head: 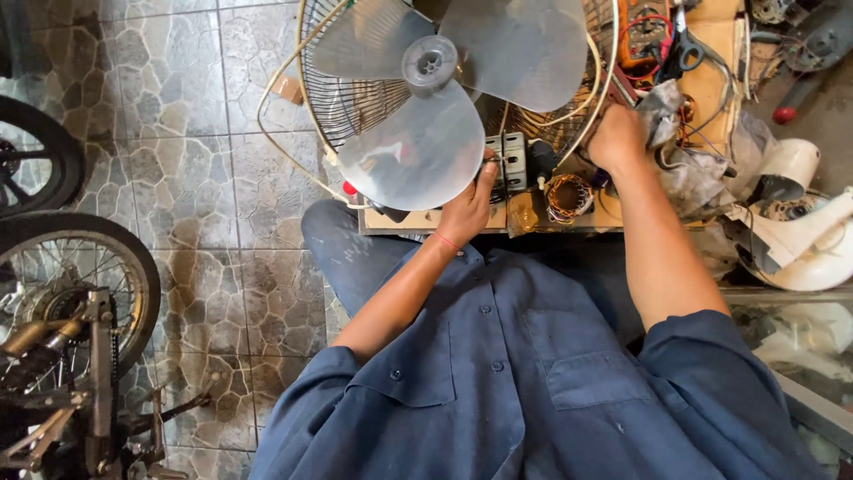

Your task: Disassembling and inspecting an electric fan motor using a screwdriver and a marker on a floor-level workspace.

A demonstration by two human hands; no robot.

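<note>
Blue work shirt point(533, 391) nearest. We grip fan motor block point(508, 162) with left hand point(466, 209), steadying it behind translucent fan blade point(426, 133); right hand point(616, 138) closes on wire guard point(355, 89) rim, content unclear. Copper stator winding point(567, 197) lies between on wooden bench point(426, 220).

Motorbike wheel point(75, 284) left; stone-tile floor point(204, 160); orange multimeter point(641, 31), scissors point(686, 49) top right.

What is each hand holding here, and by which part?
The left hand grips the fan motor behind the blades. The right hand rests at the wire guard's rim; whether it grips it cannot be told.
</note>
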